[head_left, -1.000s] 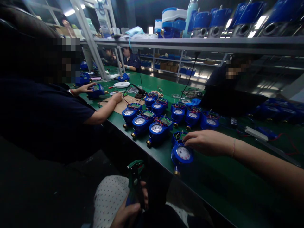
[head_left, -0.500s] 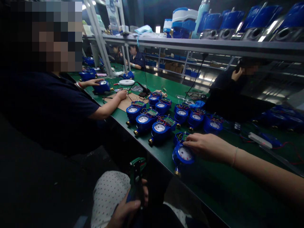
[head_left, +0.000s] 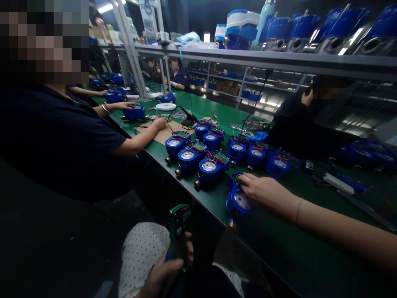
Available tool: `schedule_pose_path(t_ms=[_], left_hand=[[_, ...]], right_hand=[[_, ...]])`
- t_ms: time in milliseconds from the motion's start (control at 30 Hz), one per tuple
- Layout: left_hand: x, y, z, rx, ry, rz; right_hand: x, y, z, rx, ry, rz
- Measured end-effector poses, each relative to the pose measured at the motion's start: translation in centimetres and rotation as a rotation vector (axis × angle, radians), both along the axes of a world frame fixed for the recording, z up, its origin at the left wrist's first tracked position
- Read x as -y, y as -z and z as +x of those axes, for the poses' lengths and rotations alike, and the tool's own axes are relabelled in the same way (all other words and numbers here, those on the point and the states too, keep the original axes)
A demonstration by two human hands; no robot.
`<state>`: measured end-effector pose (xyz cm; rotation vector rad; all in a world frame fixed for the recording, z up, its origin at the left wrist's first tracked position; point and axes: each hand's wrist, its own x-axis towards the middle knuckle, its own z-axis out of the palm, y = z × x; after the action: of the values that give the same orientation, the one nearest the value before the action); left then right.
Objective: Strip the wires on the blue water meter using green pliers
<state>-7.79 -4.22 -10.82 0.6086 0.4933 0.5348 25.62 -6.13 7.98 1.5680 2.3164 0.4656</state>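
A green-headed hand tool point(head_left: 178, 225) stands upright over my lap, and my left hand point(head_left: 169, 265) is wrapped round its handles. My right hand point(head_left: 252, 186) is at the upper end of the nearest blue meter point(head_left: 241, 200), by the table's front edge. Its fingers are pressed together inside the meter's open compartment, where wires show; what they pinch is hidden. The meter lies with its white dial up and its brass fitting point(head_left: 231, 224) toward me. Left of it is another blue meter point(head_left: 208, 166) with a circuit board and wires exposed.
Several more open meters stand on the green table point(head_left: 198, 198) beyond my right hand. A person point(head_left: 62, 128) at the left touches a meter point(head_left: 133, 112) beside a cardboard sheet point(head_left: 161, 134). A white power strip point(head_left: 338, 183) lies right. A shelf point(head_left: 279, 59) crosses above the table.
My right hand has shifted slightly left, its fingers now lower in the meter's compartment. The person at the left has leaned left, and their far hand has moved slightly on their meter.
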Motion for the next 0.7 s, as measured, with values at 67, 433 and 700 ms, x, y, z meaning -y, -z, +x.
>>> schedule_pose_path(t_ms=[67,433,700], left_hand=[[0.0,0.3,-0.2,-0.001,0.008,-0.003],[-0.1,1.1,-0.9,0.037,0.033,0.027],[0.1,1.2,-0.8,0.046,0.010,0.015]], right_hand=[[-0.3,0.0,0.1,-0.028,0.049,-0.017],[-1.1,-0.8,0.0,-0.038,0.135,-0.134],[-1.9,-1.4,-0.2,-0.067,0.142,-0.145]])
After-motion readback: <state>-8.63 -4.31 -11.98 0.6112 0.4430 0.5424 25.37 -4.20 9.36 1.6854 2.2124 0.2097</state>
